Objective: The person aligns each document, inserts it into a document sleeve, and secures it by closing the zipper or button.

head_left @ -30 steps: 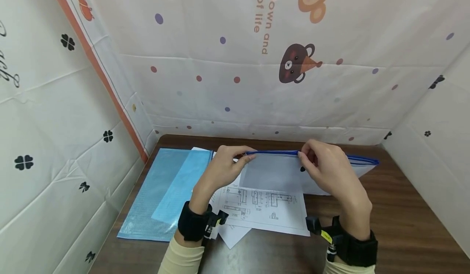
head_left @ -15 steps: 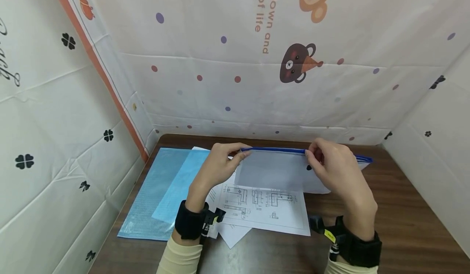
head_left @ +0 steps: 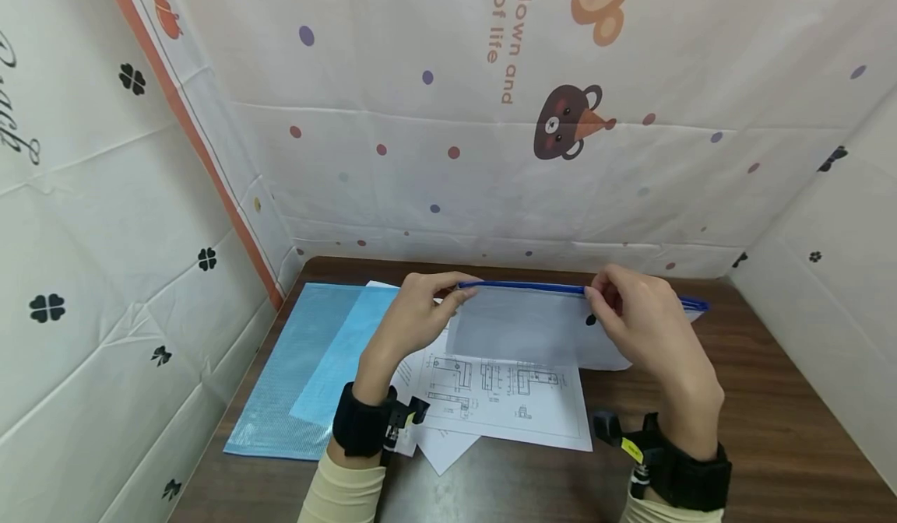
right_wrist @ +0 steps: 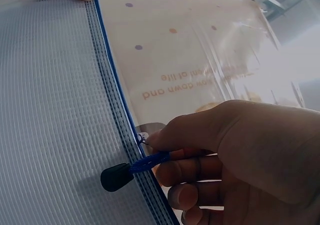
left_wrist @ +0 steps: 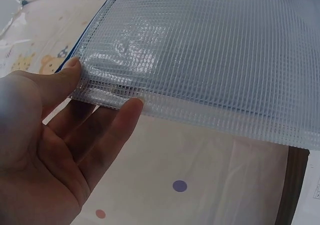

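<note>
A translucent mesh zipper pouch is held up over the far part of the table, its blue zipper running along the top edge. My left hand pinches the pouch's top left corner between thumb and fingers, as the left wrist view shows with the mesh stretched out. Farther right, my right hand pinches the zipper's pull from above. From that pull hangs a blue cord with a black toggle, lying against the mesh. Left of the right hand the zipper edge looks like one line; beyond it, the edges spread apart.
Under the pouch lie several white sheets, the top one a printed technical drawing. A light blue mesh pouch lies flat at the table's left. Patterned white cloth walls the dark wooden table at the back and sides.
My right hand has slid right along the zipper with the pull, mostly in the first half second. My left hand has shifted slightly left and up with the pouch's corner.
</note>
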Motion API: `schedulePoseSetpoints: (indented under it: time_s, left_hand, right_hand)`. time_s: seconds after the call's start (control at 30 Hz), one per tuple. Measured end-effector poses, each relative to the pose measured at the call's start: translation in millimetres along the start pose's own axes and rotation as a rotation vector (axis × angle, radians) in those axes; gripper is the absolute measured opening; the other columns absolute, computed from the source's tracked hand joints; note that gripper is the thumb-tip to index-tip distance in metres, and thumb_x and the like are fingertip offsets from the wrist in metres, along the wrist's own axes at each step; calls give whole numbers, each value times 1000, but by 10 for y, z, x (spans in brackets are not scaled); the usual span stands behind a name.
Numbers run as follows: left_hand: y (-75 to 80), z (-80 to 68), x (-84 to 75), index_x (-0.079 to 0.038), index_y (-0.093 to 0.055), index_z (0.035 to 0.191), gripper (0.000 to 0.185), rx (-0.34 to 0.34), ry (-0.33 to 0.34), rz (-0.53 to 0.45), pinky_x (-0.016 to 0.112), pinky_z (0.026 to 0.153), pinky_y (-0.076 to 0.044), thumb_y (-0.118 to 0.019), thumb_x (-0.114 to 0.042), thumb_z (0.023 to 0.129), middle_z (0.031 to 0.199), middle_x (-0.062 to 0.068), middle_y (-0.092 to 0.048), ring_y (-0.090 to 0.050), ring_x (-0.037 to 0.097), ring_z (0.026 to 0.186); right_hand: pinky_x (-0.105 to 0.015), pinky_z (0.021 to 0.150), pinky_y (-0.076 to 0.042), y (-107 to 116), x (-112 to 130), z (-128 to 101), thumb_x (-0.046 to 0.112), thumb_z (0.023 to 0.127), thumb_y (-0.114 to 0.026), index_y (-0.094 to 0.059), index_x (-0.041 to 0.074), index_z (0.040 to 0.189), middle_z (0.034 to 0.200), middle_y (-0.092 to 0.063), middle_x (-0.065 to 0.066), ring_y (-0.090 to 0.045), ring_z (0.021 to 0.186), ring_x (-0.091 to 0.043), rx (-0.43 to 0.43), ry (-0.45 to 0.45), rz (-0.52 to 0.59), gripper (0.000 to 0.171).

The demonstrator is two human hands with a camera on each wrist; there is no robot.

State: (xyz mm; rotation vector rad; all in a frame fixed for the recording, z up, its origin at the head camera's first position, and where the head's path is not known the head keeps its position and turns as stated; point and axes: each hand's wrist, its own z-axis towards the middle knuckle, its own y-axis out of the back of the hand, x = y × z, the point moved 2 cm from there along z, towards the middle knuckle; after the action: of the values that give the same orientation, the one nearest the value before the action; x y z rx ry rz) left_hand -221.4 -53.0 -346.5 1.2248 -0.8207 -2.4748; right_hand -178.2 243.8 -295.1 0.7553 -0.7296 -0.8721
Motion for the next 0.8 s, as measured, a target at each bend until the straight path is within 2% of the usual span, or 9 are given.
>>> schedulePoseSetpoints:
  time_s: [0.3,0.6,0.8]
  left_hand:
    - [18,-15,1,-13,-78,127,23,-22,9,-7,29,63,-54,-66,-15,107,107,3,-78,-72,18,76]
    - [53,-9,23,-17,-78,128,26,-44,20,31,30,63,-55,-66,-11,106,107,1,-79,-74,13,77]
    - [65,-7,30,-18,-77,128,25,-47,33,50,31,67,-57,-65,-12,106,108,2,-78,-74,13,78]
  right_hand:
    - [-29,52,-42,-9,-18,6,4,96,-76,-66,6,89,68,-55,2,-46,59,-14,-10,15,10,12]
    - [-29,52,-41,12,-63,0,3,94,-77,-66,5,90,67,-55,1,-46,60,-16,-18,-8,-1,12]
    - [-29,52,-41,22,-74,-4,3,94,-77,-66,6,89,67,-55,1,-46,60,-15,-19,-7,3,12]
